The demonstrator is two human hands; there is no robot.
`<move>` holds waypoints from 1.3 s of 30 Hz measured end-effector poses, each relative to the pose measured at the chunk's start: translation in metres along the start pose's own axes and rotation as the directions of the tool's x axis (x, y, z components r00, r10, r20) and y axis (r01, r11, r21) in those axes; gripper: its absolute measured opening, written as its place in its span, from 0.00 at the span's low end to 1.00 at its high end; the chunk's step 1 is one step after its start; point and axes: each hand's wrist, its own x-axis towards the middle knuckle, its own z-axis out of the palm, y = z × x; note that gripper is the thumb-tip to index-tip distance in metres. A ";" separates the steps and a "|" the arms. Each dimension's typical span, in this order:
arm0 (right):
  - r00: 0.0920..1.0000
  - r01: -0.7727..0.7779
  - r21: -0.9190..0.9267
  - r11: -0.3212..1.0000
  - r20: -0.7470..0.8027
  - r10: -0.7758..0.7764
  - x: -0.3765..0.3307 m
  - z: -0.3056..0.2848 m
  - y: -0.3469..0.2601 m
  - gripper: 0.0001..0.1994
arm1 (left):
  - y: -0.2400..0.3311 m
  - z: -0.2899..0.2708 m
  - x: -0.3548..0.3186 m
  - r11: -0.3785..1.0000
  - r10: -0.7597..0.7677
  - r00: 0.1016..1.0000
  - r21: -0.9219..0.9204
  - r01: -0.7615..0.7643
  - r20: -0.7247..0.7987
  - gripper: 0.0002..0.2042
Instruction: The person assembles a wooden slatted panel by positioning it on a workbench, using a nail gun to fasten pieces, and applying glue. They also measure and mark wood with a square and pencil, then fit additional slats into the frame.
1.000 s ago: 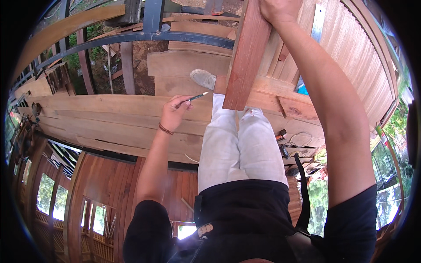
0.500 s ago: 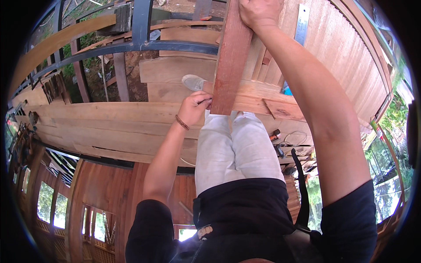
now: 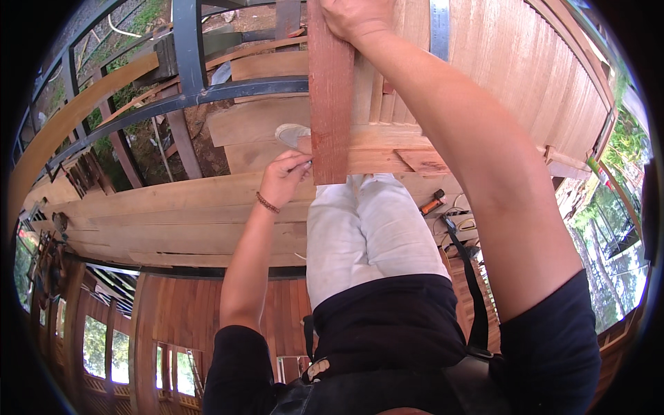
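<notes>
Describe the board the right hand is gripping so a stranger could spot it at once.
Start at the pale horizontal planks under the person's legs. One narrow board stands upright across them, right hand on top, left hand at its lower edge. It alone is dark reddish-brown.

Left hand closing on board edge

I am bringing my left hand [image 3: 282,178] and pencil [image 3: 302,163] rightward, now touching the reddish board [image 3: 330,97].
</notes>
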 end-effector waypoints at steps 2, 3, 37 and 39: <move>1.000 -0.004 0.009 1.000 0.007 0.004 0.000 -0.001 0.000 0.22 | -0.006 -0.006 -0.009 0.999 -0.053 0.998 0.003 0.053 -0.022 0.09; 0.999 -0.022 0.017 1.000 0.024 0.022 0.000 -0.004 -0.001 0.22 | -0.010 -0.007 -0.011 0.997 -0.081 0.996 0.004 0.081 -0.035 0.08; 0.998 0.025 0.021 0.999 -0.054 -0.023 -0.003 0.006 -0.001 0.21 | -0.019 -0.031 -0.023 0.999 -0.042 0.989 -0.007 0.041 -0.144 0.09; 0.998 0.028 0.025 0.999 -0.057 -0.027 -0.003 0.006 0.001 0.21 | -0.016 -0.017 -0.014 0.999 -0.023 0.994 -0.038 0.019 -0.107 0.09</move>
